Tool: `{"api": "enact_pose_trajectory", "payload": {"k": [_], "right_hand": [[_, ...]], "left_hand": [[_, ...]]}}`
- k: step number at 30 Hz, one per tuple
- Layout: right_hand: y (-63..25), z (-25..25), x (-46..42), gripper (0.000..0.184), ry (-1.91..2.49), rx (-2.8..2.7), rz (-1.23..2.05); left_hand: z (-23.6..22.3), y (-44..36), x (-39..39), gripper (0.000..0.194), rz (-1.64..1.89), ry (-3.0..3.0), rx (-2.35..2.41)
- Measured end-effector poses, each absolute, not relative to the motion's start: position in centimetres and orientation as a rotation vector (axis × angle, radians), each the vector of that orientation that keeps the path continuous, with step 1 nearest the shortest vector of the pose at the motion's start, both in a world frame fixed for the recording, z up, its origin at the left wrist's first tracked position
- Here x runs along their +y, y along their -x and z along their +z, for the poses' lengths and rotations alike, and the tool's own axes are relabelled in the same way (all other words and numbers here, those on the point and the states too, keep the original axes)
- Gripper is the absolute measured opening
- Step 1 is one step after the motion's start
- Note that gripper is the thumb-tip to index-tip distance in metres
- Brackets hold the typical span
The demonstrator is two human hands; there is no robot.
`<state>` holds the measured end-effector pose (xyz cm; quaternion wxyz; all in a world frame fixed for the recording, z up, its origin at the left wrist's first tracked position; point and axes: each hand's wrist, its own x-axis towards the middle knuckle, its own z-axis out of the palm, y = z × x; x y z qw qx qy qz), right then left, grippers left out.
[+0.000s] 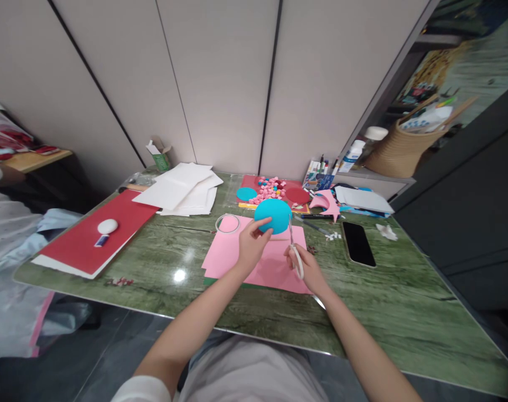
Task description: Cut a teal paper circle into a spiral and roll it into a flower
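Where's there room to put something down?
Bare spots: between the red paper and pink paper, in front of the white sheets, or the front right corner, nearer than the phone. The back middle is crowded around the small pink pieces.

blue disc [280, 214]: flat, roundish, held raised between the front and back edges of the worktop [408, 312] | scissors [293, 250]: white handles nearer the front edge, metal blades pointing backward at the disc's right rim
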<state>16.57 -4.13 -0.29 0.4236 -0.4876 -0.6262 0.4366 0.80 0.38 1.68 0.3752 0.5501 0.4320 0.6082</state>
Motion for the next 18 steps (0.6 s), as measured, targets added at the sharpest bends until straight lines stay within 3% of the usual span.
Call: {"api": "enact_pose_trajectory", "payload": {"k": [18], "right_hand": [[-16.77, -1.04, -3.96, 0.027, 1.225, -1.559, 1.094]], "left_hand": [[1.97, -0.73, 0.19, 0.027, 1.559, -1.446, 1.122]]}}
